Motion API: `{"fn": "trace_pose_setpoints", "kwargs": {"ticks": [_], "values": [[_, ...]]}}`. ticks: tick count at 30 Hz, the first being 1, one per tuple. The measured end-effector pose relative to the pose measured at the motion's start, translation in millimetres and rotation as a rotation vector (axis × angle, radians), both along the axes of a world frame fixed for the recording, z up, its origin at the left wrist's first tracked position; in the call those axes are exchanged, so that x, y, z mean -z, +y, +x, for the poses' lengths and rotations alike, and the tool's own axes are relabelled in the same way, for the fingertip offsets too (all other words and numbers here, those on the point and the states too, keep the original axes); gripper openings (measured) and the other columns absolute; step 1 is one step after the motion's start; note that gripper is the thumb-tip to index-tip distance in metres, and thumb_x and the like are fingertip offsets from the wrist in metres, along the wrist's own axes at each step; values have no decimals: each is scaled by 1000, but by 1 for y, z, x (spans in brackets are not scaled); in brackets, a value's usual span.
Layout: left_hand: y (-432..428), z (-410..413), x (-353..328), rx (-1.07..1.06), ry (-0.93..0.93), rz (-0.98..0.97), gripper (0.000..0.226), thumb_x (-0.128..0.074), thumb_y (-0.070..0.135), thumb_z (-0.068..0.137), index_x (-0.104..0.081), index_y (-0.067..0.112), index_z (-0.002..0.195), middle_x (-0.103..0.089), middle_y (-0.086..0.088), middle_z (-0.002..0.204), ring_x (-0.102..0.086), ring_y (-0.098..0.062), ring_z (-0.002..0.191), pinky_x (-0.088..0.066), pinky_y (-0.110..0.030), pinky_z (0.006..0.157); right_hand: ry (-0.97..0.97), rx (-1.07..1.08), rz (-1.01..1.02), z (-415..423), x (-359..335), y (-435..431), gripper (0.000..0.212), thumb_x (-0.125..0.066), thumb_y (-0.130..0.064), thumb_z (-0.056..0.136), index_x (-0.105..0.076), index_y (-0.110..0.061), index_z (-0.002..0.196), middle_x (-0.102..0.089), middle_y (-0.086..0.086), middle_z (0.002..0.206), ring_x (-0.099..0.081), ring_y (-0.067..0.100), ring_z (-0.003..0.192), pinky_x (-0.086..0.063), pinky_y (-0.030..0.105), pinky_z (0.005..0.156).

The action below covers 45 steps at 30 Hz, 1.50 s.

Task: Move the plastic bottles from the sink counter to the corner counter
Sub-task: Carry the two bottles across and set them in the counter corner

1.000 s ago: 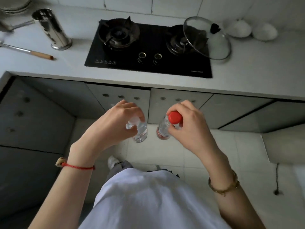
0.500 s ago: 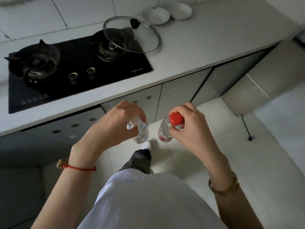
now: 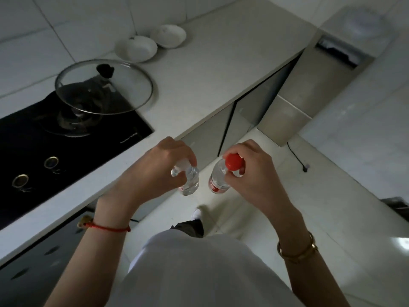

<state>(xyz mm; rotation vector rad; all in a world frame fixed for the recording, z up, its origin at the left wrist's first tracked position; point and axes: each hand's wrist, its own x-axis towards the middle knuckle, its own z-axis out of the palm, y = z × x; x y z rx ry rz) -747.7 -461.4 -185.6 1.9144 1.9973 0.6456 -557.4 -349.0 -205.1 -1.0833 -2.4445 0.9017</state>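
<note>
Two clear plastic bottles hang over the tiled floor (image 3: 332, 196): the left hand (image 3: 155, 173) grips one (image 3: 190, 180) by its neck, the right hand (image 3: 254, 178) pinches the red-capped bottle (image 3: 218, 180).

White shirt (image 3: 199, 273), red string bracelet (image 3: 106, 227), gold bangle (image 3: 297, 251).

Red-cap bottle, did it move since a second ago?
Yes. The red-cap bottle, held by the right hand, went rightward, past the right edge of the stove.
</note>
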Motion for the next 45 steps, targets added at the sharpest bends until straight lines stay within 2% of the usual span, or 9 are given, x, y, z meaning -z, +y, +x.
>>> {"fn": "trace_pose_setpoints", "kwargs": {"ticks": [4, 8, 12, 16, 22, 28, 31, 37, 45], "values": [[44, -15, -3, 70, -13, -6, 28, -69, 0, 69, -70, 14, 93, -63, 7, 95, -54, -21, 92, -51, -36, 73, -3, 56, 28, -9, 1, 35, 38, -76, -13, 69, -60, -19, 103, -56, -2, 107, -58, 13, 90, -54, 26, 82], [89, -28, -4, 126, 16, -10, 27, -70, 2, 70, -71, 17, 93, -56, 19, 92, -53, -16, 90, -49, -22, 66, -2, 134, 64, -15, 5, 65, 38, -76, -15, 70, -60, -18, 105, -52, -6, 104, -55, 12, 88, -46, 17, 79], [126, -34, -7, 182, 13, -39, 28, -73, 2, 71, -70, 16, 95, -66, 4, 97, -53, -17, 90, -48, -28, 71, -9, 189, 90, -15, 7, 93, 39, -78, -17, 71, -61, -15, 106, -58, 0, 107, -54, 12, 90, -43, 16, 79], [163, -35, -9, 203, -5, -82, 27, -71, 6, 74, -69, 17, 98, -64, 6, 99, -48, -11, 91, -47, -28, 74, -5, 248, 95, -14, 8, 121, 40, -79, -18, 71, -62, -15, 106, -61, 3, 108, -55, 12, 90, -48, 23, 82], [224, -27, -7, 247, -2, -122, 28, -73, 6, 74, -68, 16, 99, -63, 5, 99, -48, -10, 91, -46, -26, 76, 9, 304, 72, -7, 14, 173, 39, -79, -18, 70, -62, -18, 104, -56, -4, 104, -53, 11, 90, -45, 19, 80], [294, -11, -2, 224, -14, -110, 29, -75, 5, 71, -68, 18, 95, -64, 5, 96, -49, -9, 87, -50, -29, 73, 4, 284, 66, 11, 15, 248, 40, -80, -18, 70, -61, -19, 104, -51, -11, 101, -53, 10, 90, -43, 18, 79], [334, 1, -2, 187, -7, -82, 29, -74, 6, 71, -68, 20, 95, -64, 7, 95, -49, -8, 87, -50, -29, 73, -10, 249, 81, 23, 12, 294, 40, -80, -20, 70, -61, -19, 105, -50, -11, 102, -53, 8, 89, -39, 12, 78], [409, 34, -6, 114, -27, -18, 28, -72, 2, 70, -69, 17, 93, -65, 6, 96, -51, -13, 89, -50, -33, 72, -23, 167, 79, 50, -2, 383, 40, -80, -18, 71, -61, -17, 106, -58, -2, 109, -54, 12, 93, -45, 22, 85], [497, 65, -7, 27, -28, 31, 27, -75, 2, 69, -69, 19, 90, -61, 11, 92, -53, -13, 89, -43, -18, 68, -55, 79, 62, 77, -9, 485, 39, -77, -16, 73, -60, -15, 109, -50, -6, 104, -55, 14, 91, -47, 21, 84]]}}
